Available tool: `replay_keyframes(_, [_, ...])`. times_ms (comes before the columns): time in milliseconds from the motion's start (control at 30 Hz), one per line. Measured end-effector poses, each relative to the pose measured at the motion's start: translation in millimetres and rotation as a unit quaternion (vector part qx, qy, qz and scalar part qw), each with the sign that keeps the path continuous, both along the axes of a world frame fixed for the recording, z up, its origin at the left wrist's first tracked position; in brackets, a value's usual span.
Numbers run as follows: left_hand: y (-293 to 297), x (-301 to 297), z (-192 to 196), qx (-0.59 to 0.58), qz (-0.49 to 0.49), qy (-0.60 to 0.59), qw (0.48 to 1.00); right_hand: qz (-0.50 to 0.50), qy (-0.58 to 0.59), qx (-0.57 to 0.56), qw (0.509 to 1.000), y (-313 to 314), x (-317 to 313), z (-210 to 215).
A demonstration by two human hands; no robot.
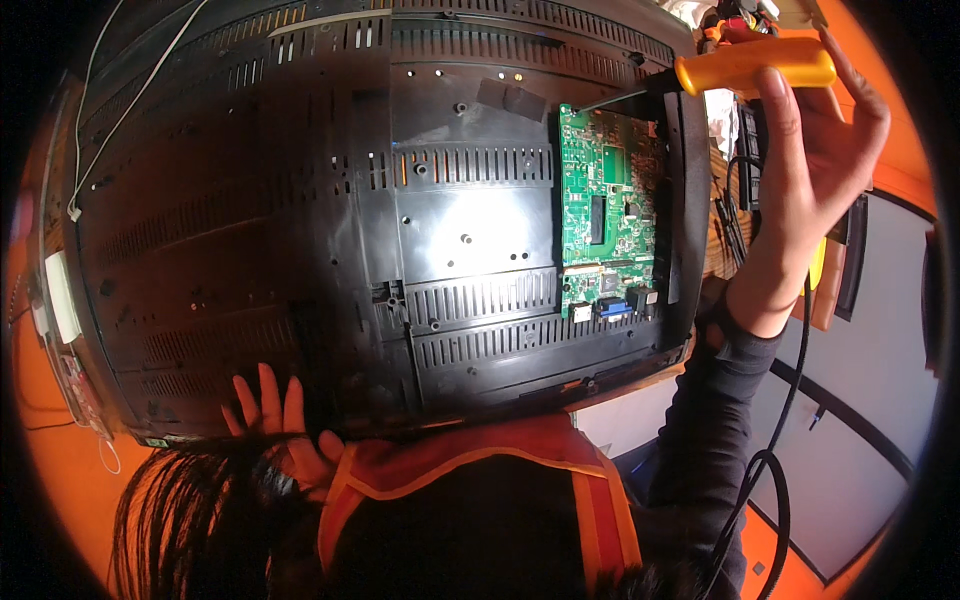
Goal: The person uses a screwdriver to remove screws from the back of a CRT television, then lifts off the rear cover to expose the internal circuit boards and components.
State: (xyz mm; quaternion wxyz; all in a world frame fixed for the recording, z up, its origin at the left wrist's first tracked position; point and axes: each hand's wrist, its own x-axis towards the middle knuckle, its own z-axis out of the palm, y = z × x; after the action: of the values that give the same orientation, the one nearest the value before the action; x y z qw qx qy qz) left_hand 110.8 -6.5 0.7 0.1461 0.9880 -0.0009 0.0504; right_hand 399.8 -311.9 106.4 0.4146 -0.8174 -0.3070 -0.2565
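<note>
My right hand (815, 145) is closed around the yellow handle of a screwdriver (755, 66). The screwdriver's thin shaft slants left, and its tip meets the top left corner of a green circuit board (582, 205). That board sits at the right side of a large black plastic back panel (480, 210) with rows of vent slots. Blue and white connectors (612, 308) line the board's lower end. At the panel's near edge, left of centre, my left hand (280, 415) rests with its fingers spread and nothing in them; dark hair partly covers it.
A thin white cable (125, 115) lies over the panel's far left. Right of the panel are a wooden tabletop (722, 225), black cables (733, 215) and white crumpled material (720, 115). A black cord (790, 400) hangs beside my right forearm. The floor is orange.
</note>
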Motion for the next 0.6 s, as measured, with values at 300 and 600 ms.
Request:
replay_keyframes(300, [-8, 5, 0, 0.012, 0.018, -0.028, 0.999, -0.062, -0.094, 0.001, 0.994, 16, -14, -3])
replay_keyframes(600, [-9, 6, -4, 0.003, 0.025, -0.039, 0.999, 0.158, 0.073, 0.122, 0.977, 23, -11, 1])
